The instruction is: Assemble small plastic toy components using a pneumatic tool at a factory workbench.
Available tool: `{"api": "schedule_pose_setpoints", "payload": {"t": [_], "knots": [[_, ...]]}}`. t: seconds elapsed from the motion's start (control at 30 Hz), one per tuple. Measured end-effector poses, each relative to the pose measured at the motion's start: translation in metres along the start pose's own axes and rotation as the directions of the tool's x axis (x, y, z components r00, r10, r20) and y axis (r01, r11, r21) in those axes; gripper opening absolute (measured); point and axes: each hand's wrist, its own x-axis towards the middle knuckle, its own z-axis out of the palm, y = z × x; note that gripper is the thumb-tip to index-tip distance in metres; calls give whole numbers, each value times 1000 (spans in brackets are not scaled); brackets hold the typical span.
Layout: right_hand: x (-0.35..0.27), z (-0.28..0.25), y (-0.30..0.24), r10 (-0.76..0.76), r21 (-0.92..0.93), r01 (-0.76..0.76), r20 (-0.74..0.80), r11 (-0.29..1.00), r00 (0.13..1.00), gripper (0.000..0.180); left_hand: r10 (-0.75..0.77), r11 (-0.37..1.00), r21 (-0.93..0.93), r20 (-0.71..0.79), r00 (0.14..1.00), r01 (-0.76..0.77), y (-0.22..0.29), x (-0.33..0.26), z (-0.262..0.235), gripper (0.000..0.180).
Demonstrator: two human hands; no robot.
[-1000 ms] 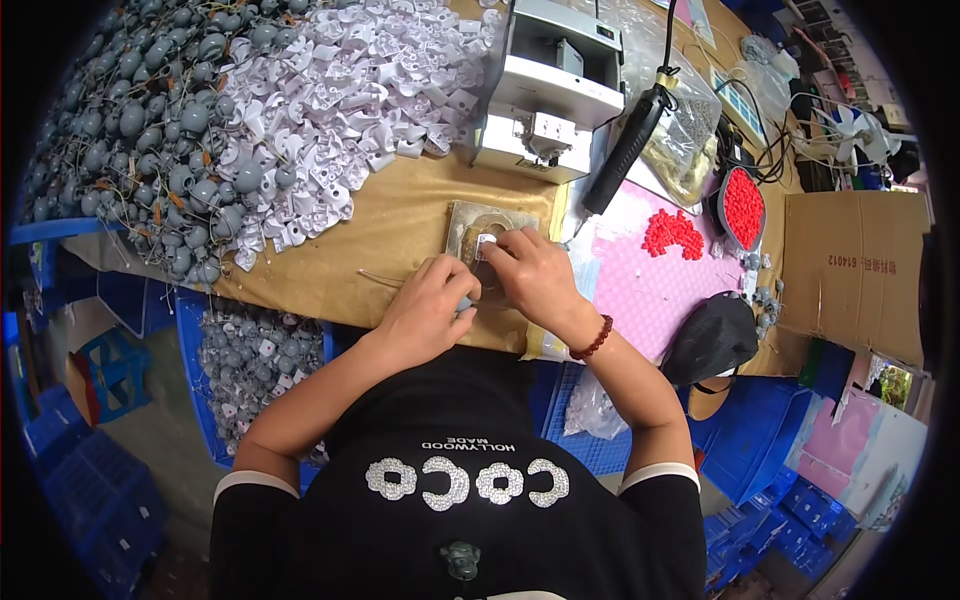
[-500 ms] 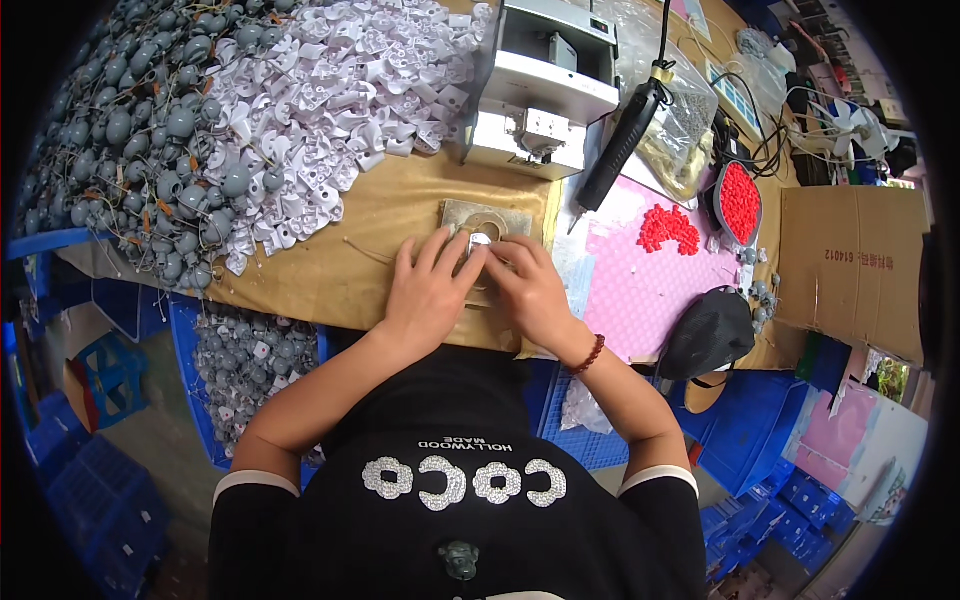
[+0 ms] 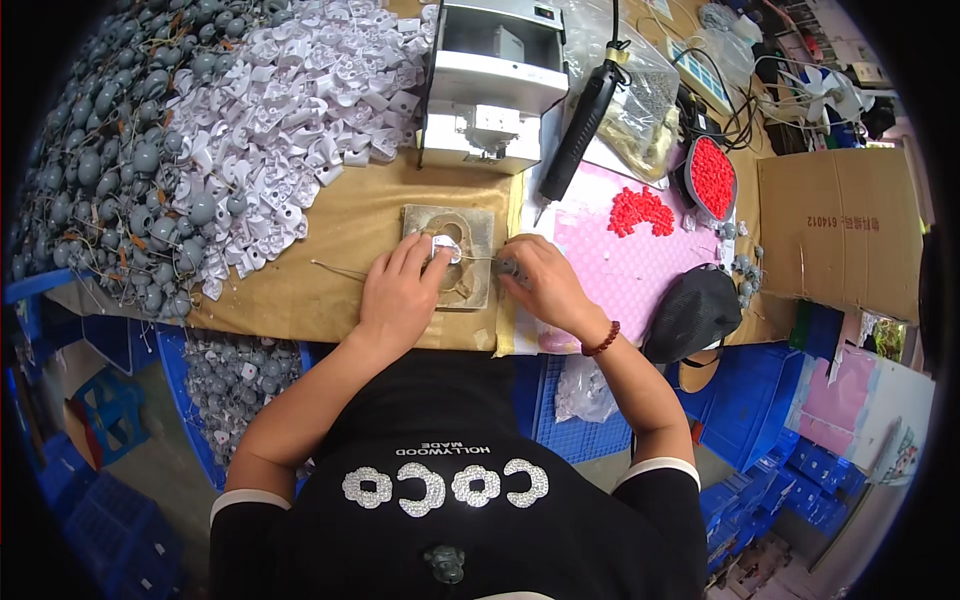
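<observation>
A square fixture block (image 3: pixel 478 290) with a rounded recess lies on the tan table covering in front of me. In the recess sits a small white plastic part (image 3: pixel 447 248), with my left hand (image 3: pixel 398 295) closed on its left side, thumb and fingertips pressing it. Right of the block, my right hand (image 3: pixel 548 285) is closed round a small grey rounded piece (image 3: pixel 512 268), mostly hidden by the fingers. A thin cord (image 3: pixel 478 258) stretches between the white part and the grey piece. Another cord (image 3: pixel 340 270) trails out left of my left hand.
Heaps of white plastic parts (image 3: pixel 300 100) and grey balls with cords (image 3: pixel 120 160) fill the left. A white machine (image 3: pixel 490 90) stands beyond the block. A black power screwdriver (image 3: pixel 580 130), red pieces (image 3: pixel 640 212), their bowl (image 3: pixel 712 178), a black cap (image 3: pixel 693 312) and a cardboard box (image 3: pixel 840 230) are right.
My right hand has drawn away to the right from the white part, and the grey piece and cord now show. My left hand stays at the part. The whole view has shifted slightly.
</observation>
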Motion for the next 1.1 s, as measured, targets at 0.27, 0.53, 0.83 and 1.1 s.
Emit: {"api": "schedule_pose_setpoints", "payload": {"t": [0.27, 0.53, 0.83, 1.1], "knots": [[10, 16, 0, 144, 334, -42, -290, 942, 946, 34, 11, 1000, 16, -23, 1000, -11, 2, 2, -3, 46], [44, 17, -11, 299, 974, -14, -56, 227, 953, 45, -2, 1000, 7, 14, 1000, 2, -1, -2, 2, 57], [60, -1, -30, 317, 581, -382, 215, 719, 924, 41, 9, 1000, 12, -19, 1000, -9, -2, -1, 2, 47], [68, 1, -35, 108, 259, -115, 42, 959, 993, 40, 20, 1000, 14, -44, 999, -19, -2, 0, 3, 43]]}}
